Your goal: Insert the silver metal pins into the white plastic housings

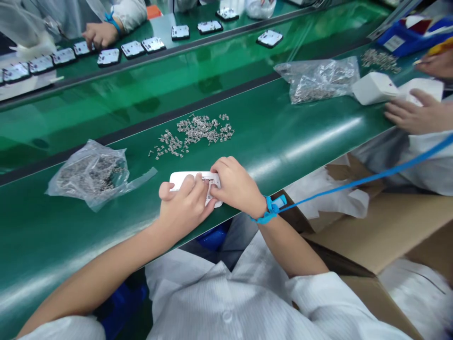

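A white plastic plate (179, 179) lies on the green table (290, 137) near its front edge. My left hand (186, 205) presses on the plate from the near side, fingers curled over it. My right hand (235, 186) rests on the plate's right end, fingertips pinched at a small metal part on its top; a blue wrist strap (269, 210) circles that wrist. A loose pile of small metal clips (198, 132) is spread just beyond the plate.
A clear bag of metal parts (90, 174) lies at left, another bag (318, 80) at far right. A co-worker's hand (414, 115) rests by white boxes (375, 87). Another person's hand (99, 34) works by dark plates across the belt. A cardboard box (389, 231) stands at right.
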